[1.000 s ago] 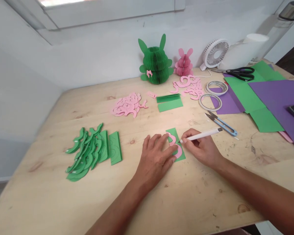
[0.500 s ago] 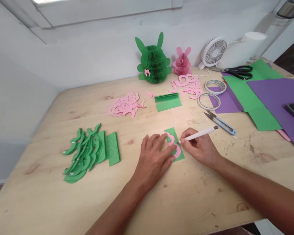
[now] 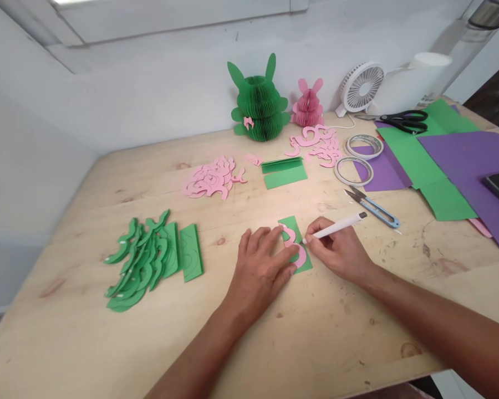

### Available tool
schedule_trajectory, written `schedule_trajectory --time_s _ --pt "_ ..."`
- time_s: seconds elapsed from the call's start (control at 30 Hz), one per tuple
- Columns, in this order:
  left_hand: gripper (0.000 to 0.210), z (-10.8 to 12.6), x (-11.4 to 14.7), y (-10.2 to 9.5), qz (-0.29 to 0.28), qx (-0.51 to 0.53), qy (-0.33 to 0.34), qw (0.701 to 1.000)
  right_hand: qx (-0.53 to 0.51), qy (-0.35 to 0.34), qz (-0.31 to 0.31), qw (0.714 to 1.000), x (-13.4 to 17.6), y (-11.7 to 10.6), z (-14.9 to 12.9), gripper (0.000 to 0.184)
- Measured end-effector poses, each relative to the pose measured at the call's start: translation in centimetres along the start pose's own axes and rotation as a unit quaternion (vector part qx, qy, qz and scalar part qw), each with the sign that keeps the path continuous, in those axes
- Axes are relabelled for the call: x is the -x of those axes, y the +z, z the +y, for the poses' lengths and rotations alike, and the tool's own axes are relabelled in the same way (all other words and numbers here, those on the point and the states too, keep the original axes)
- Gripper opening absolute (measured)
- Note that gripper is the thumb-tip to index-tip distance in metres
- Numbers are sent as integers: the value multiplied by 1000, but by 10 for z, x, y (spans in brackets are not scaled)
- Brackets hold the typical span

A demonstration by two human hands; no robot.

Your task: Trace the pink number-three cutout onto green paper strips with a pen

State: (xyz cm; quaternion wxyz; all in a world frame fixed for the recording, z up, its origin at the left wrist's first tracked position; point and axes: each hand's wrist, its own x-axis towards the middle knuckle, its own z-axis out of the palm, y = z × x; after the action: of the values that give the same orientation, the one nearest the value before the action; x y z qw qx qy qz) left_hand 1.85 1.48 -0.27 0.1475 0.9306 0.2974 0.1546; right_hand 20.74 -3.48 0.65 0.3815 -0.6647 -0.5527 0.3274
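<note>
My right hand point(image 3: 336, 249) pinches a white pen point(image 3: 337, 226), its tip down at the inner edge of a curvy pink paper cutout point(image 3: 301, 257). That cutout lies on a small green paper strip point(image 3: 291, 223). Flat on the table, my left hand point(image 3: 263, 259) has its fingers spread, and its fingertips press on the cutout and the strip. Part of the cutout is hidden under these fingers. To the left of my hand are a green strip with drawn curves point(image 3: 192, 252) and a heap of wavy green cutouts point(image 3: 139, 266).
Pink cutouts point(image 3: 211, 178) and a folded green paper point(image 3: 285, 173) lie farther back. Green point(image 3: 259, 108) and pink point(image 3: 308, 105) honeycomb paper figures stand by the wall, beside a fan point(image 3: 362, 87). At right are tape rolls point(image 3: 355, 172), thread snips point(image 3: 376, 209), scissors point(image 3: 405, 121) and purple paper point(image 3: 469, 166).
The view has shifted very slightly. Both hands, the pen and the pink cutout stay in practically the same place.
</note>
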Motion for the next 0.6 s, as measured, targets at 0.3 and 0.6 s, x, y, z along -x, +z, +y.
schedule_trajectory --time_s 0.3,0.6 --pt "22 0 1 1 1 -1 -3 1000 8 5 -4 1000 1 -1 -1 5" --pt "23 0 0 0 -7 -1 -4 1000 23 -5 3 1000 1 -1 -2 7"
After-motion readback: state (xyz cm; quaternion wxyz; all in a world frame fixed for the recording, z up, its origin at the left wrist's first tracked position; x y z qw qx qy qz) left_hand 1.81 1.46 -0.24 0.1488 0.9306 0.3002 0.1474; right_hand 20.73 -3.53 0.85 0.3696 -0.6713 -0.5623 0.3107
